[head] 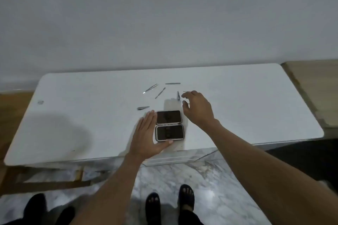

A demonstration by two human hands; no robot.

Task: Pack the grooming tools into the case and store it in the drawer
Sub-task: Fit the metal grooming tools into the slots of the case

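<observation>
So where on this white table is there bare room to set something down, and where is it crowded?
The table is bare right of the right hand and left of the left hand. Crowded: the middle, where the open case lies between both hands and the metal tools are scattered just behind it.

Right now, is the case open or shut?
Open: the case lies spread flat on the table, both dark inner halves facing up.

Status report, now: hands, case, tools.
Left hand steadies open case. Right hand open, reaching by nail clipper. Tools loose on table; nothing in the way.
</observation>
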